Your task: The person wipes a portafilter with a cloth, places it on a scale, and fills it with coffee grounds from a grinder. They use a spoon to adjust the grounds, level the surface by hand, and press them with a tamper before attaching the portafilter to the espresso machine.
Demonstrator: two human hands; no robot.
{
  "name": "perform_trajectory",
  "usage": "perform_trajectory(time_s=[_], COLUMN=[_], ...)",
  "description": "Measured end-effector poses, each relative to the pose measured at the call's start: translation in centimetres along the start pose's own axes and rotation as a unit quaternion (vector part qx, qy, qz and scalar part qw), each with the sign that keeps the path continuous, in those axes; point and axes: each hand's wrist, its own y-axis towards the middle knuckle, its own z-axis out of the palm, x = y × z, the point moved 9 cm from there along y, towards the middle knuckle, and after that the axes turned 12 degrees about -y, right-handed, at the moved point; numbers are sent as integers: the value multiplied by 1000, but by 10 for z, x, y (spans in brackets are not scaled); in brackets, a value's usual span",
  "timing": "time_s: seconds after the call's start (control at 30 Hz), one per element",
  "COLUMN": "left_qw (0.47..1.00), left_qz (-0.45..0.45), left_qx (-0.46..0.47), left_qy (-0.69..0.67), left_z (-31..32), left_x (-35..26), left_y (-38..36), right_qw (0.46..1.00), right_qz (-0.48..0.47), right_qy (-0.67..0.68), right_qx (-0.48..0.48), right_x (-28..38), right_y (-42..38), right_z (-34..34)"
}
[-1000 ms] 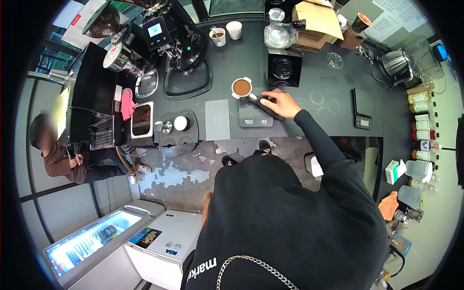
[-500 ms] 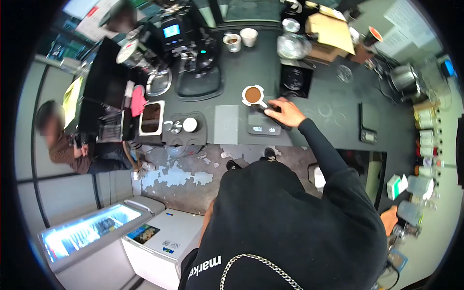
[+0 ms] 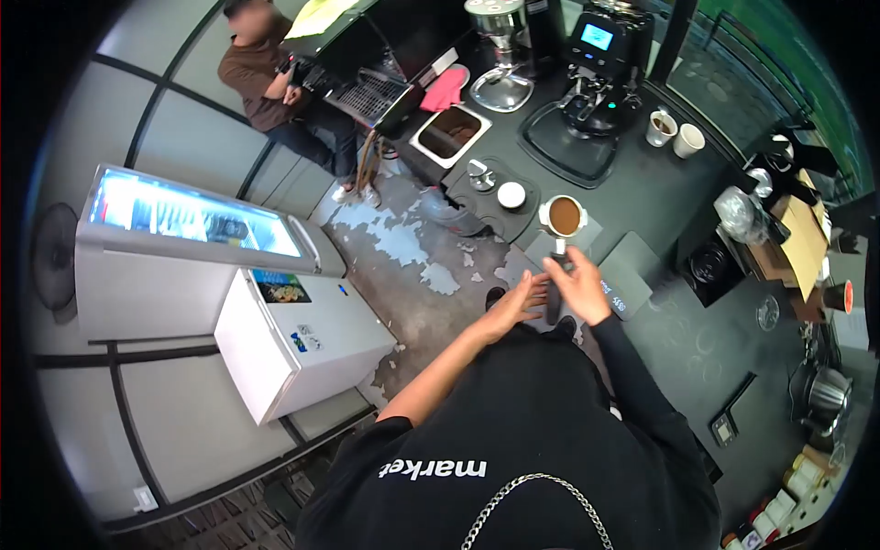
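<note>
A portafilter (image 3: 560,242) filled with brown coffee grounds is held level over the counter's front edge, its dark handle toward me. My right hand (image 3: 581,288) grips it near the top of that handle, thumb and fingers closed around it. Just left of the handle, my left hand (image 3: 511,310) has its fingers stretched out and apart, the tips close to the handle. Right of the portafilter lies a flat scale (image 3: 627,275) with lit digits. To the left, a dark tamping mat (image 3: 529,213) carries a round white-topped piece (image 3: 511,194) and a small metal one (image 3: 480,175).
A coffee grinder (image 3: 596,78) with a lit screen stands at the back, beside two paper cups (image 3: 688,140). Left of the mat are a rectangular metal container (image 3: 450,135) and a pink cloth (image 3: 445,89). Another person (image 3: 266,73) sits at the far left, near a white chest freezer (image 3: 302,339).
My right hand has lifted the portafilter off the scale and brought it left toward me. My left hand has come in beside the handle. The view has turned left.
</note>
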Motion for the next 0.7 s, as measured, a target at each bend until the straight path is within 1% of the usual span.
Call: perform_trajectory(time_s=[0.03, 0.07, 0.1, 0.13, 0.17, 0.2, 0.27, 0.3, 0.33, 0.4, 0.43, 0.47, 0.5, 0.53, 0.6, 0.67, 0.7], left_qw=[983, 934, 941, 943, 940, 939, 949, 952, 957, 962, 966, 970, 973, 977, 975, 985, 987], left_qz=[121, 237, 232, 243, 236, 228, 166, 147, 148, 131, 119, 114, 111, 102, 82, 78, 68], left_qx=[-83, -161, -212, -218, -237, -253, -265, -263, -231, -198, -185, -151, -114, -98, -62, -34, -26], left_qy=[107, 214, 124, 71, 62, 54, 38, 52, 92, 138, 137, 153, 166, 160, 197, 153, 145], left_z=[-5, -8, -21, -24, -44, -68, -114, -140, -160, -186, -197, -201, -205, -213, -226, -238, -250], left_x=[-17, -36, -36, -47, -47, -45, -43, -42, -47, -59, -65, -72, -78, -84, -88, -85, -78], left_y=[-4, -18, -26, -38, -44, -49, -58, -59, -57, -53, -47, -40, -32, -22, -5, 10, 19], right_qw=[994, 977, 981, 980, 979, 981, 958, 961, 941, 912, 957, 981, 992, 994, 995, 993, 994], right_qz=[69, 138, 76, 15, -17, -72, -34, -24, 47, 135, 41, -53, -110, -96, 13, 68, 76], right_qy=[46, 91, 122, 153, 136, 74, 58, 57, 66, 77, 92, 100, -4, -17, 18, 56, 40], right_qx=[71, 138, 131, 123, 154, 166, 280, 271, 330, 379, 271, 155, 56, 51, 102, 83, 73], right_x=[21, 40, 48, 52, 61, 70, 69, 67, 54, 33, 44, 59, 61, 67, 69, 74, 81], right_y=[-3, -9, -4, -1, 0, -1, -5, 3, 3, -8, 4, 11, 19, 27, 39, 48, 50], right_z=[20, 37, 52, 68, 78, 77, 85, 79, 85, 96, 85, 73, 68, 67, 73, 75, 72])
